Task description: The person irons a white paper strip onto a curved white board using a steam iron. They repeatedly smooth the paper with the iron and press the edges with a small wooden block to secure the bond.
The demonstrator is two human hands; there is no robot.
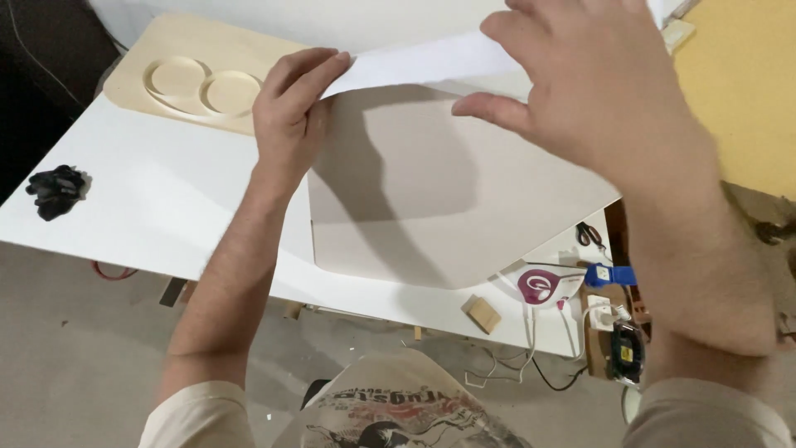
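**Sheet lifted over the table**

Near us, the grey panel [398,199] lies flat on the white table [157,191]. Left hand [290,112] pinches the white sheet [431,60] at its edge, thumb and fingers closed on it. Right hand [597,91] spreads over the sheet's far part; its grip is hidden. The sheet hangs raised, not yet laid on the panel. Beyond, a wooden board [166,58] with round cutouts.

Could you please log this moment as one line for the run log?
left hand: pinching white sheet edge | right hand: on same sheet, fingers spread | below: grey board on white table
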